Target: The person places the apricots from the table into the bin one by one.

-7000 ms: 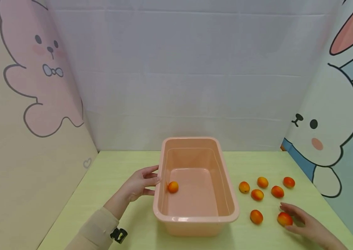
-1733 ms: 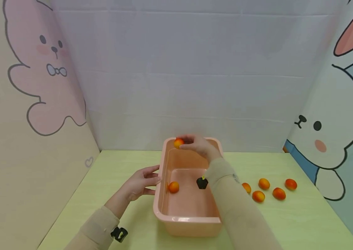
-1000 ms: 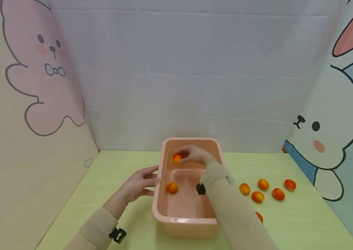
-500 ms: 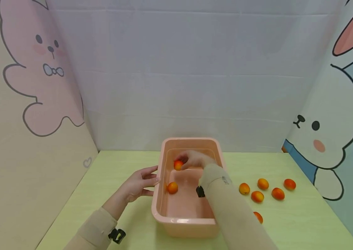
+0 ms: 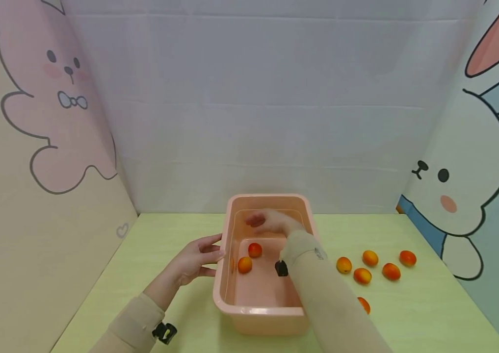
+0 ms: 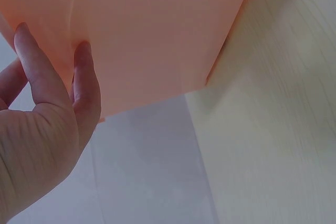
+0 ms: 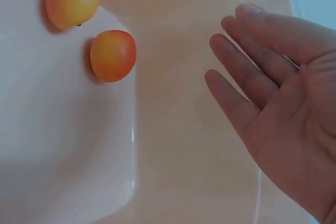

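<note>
Inside the pink plastic basin (image 5: 271,312) lie two small round fruits: an orange one (image 5: 245,265) and a redder one (image 5: 255,250) just behind it. My right hand (image 5: 271,221) hovers over the basin's back part with nothing in it. The right wrist view has its fingers (image 7: 241,66) extended and apart from the redder fruit (image 7: 113,56). My left hand (image 5: 194,260) rests against the basin's left side, thumb at the rim. In the left wrist view its fingers (image 6: 86,80) are nearly straight, lying along the outer wall (image 6: 152,35).
Several more orange-red fruits (image 5: 391,271) lie on the pale table (image 5: 174,314) right of the basin. My right sleeve (image 5: 328,289) crosses the basin's right rim and partly covers one fruit (image 5: 364,305). A white sheet (image 5: 249,108) hangs behind, with cartoon-printed walls on either side.
My right hand picked up a fruit from the table's right side, carried it over the basin and lowered it. It has let go, and the fruit now lies inside. The left hand stayed put.
</note>
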A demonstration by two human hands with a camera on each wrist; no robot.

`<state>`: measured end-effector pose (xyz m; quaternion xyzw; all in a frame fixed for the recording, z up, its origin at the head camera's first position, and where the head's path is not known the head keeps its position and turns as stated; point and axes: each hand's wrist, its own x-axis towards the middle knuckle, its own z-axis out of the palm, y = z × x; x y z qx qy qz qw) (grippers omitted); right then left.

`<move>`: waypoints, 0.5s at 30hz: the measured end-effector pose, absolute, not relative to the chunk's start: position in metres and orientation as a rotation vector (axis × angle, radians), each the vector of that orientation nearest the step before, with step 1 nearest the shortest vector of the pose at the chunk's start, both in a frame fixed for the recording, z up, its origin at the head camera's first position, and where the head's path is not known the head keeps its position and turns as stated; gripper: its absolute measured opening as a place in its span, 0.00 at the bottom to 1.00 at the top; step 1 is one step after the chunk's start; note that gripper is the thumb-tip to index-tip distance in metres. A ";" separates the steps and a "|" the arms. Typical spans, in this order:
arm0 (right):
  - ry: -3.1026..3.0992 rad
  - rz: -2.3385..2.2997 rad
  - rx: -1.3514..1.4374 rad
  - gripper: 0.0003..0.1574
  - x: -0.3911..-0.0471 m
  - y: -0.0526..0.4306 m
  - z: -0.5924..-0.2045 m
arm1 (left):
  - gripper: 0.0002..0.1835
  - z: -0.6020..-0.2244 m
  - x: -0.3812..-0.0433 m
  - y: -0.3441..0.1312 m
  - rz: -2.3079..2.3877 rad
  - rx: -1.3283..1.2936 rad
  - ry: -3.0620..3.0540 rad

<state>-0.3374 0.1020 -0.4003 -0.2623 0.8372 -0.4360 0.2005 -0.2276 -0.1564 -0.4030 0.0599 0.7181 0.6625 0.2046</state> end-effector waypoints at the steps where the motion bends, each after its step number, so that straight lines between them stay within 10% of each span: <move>1: 2.343 -1.226 -0.736 0.27 -0.337 0.102 -0.398 | 0.37 -0.403 -0.228 -0.156 1.847 0.166 2.003; 15: 2.379 -1.241 -0.736 0.29 -0.327 0.120 -0.357 | 0.36 -0.404 -0.227 -0.154 1.851 0.139 2.008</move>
